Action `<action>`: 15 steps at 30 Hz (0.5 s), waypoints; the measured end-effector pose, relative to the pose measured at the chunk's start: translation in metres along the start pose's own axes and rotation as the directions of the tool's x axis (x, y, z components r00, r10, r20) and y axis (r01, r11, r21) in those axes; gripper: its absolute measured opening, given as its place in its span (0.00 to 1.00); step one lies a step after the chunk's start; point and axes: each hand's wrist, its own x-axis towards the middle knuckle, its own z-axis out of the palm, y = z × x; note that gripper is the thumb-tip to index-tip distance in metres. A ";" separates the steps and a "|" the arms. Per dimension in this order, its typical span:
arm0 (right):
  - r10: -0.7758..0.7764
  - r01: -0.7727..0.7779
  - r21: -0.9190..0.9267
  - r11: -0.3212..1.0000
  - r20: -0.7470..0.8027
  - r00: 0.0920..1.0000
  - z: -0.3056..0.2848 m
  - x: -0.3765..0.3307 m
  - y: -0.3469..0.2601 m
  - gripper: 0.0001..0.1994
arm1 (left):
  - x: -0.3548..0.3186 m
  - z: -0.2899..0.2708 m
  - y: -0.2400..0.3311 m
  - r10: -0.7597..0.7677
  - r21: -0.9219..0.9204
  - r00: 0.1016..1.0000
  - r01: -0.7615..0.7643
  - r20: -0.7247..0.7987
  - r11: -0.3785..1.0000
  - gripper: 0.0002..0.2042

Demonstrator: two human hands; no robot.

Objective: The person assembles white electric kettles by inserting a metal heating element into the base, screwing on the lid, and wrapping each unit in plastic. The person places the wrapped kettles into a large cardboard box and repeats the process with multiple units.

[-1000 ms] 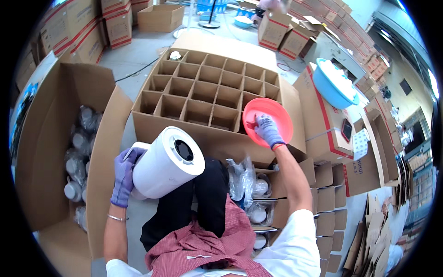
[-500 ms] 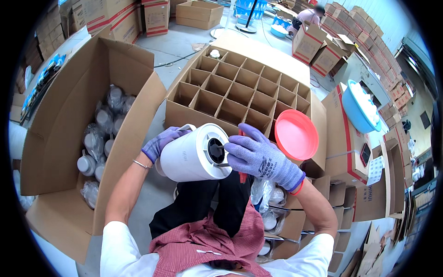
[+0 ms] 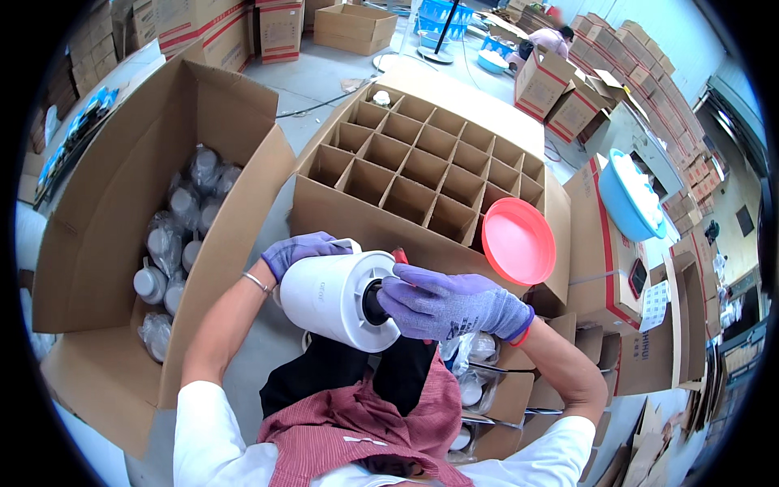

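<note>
Over my lap, at the centre of the view, I hold a white cylindrical plastic jug with a dark round opening (image 3: 339,299) on its side, mouth turned toward four o'clock. My left hand (image 3: 304,250), in a purple glove, is curled around the far end of the jug at ten o'clock, its grip closed on the body. My right hand (image 3: 450,304), also gloved in purple, has its fingertips (image 3: 391,299) pressed together at the dark opening, with something small and red just behind them; whether they pinch a part there I cannot tell.

At twelve o'clock stands a large brown cardboard box with a grid of cardboard dividers (image 3: 422,166). Nearly every cell looks empty; only the far corner cell shows a white round top (image 3: 381,98). A round coral-pink plastic lid (image 3: 518,240) leans on the box's near right corner at two o'clock.

At nine o'clock a second open cardboard box (image 3: 122,243) holds many white jugs wrapped in clear plastic bags (image 3: 174,235). More bagged pieces sit in small cartons (image 3: 487,381) by my right knee at five o'clock.

Judging from this, the packing is barely begun: one cell seems filled, this jug is in hand, and the rest of the grid waits.
</note>
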 end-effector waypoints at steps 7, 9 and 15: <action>0.441 -0.383 0.468 0.797 -0.016 0.897 0.012 -0.004 -0.036 0.08 | -0.010 0.021 0.035 -0.392 -0.224 0.863 0.334 -0.319 0.916 0.10; 0.748 -0.613 0.754 0.234 0.263 0.609 0.035 -0.023 -0.061 0.06 | -0.016 0.028 0.042 -0.247 -0.096 0.801 0.233 -0.545 0.968 0.10; 0.334 0.241 0.301 -0.922 0.937 0.106 0.056 -0.048 -0.059 0.09 | -0.010 0.069 0.102 0.591 0.689 0.649 -0.138 -0.480 0.712 0.13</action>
